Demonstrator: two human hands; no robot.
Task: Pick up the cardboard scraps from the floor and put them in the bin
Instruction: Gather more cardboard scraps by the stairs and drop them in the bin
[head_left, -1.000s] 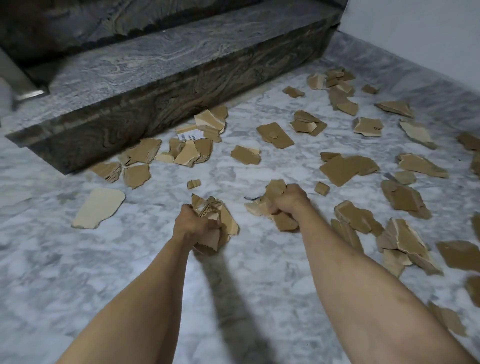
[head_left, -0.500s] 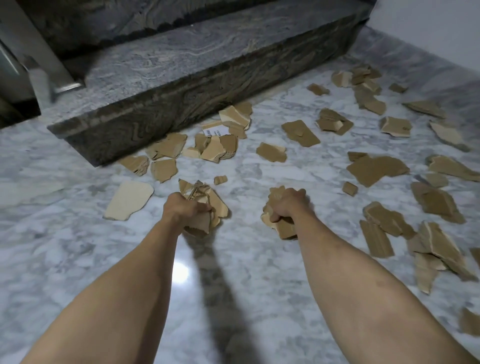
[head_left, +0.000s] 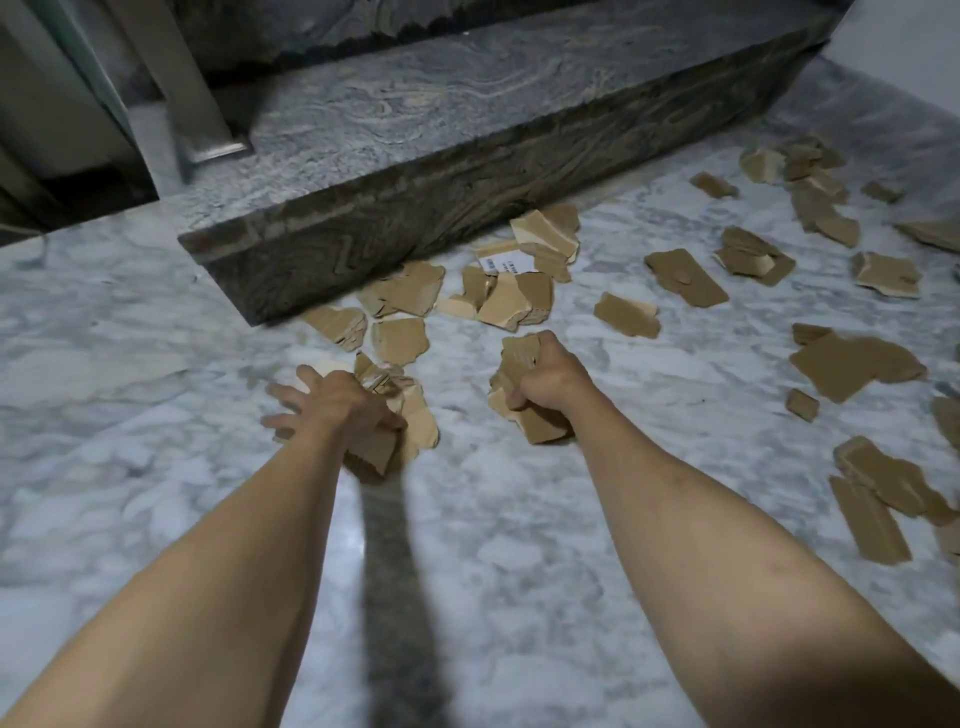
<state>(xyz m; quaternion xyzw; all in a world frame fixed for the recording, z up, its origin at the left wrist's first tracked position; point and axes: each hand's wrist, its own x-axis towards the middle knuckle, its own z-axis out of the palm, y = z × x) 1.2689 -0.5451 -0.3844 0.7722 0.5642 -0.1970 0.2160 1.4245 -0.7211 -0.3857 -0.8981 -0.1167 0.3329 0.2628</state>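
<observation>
Left hand (head_left: 332, 402), fisted half a second ago, now spreads fingers over the pale scrap (head_left: 324, 370), thumb pinching its wad (head_left: 400, 415). Right hand (head_left: 550, 382) stays clamped on scraps (head_left: 519, 358). More gathering; bin unseen.

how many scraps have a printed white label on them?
1. The labelled scrap lies on the floor by the stone step, partly under other scraps. Labels on face-down or covered pieces would not show.

I look down on a pale grey-white marble floor (head_left: 156, 467), glossy with one soft light reflection. A dark, swirled granite step (head_left: 467, 156) crosses the top; a metal post (head_left: 192, 104) stands at its left end.
</observation>
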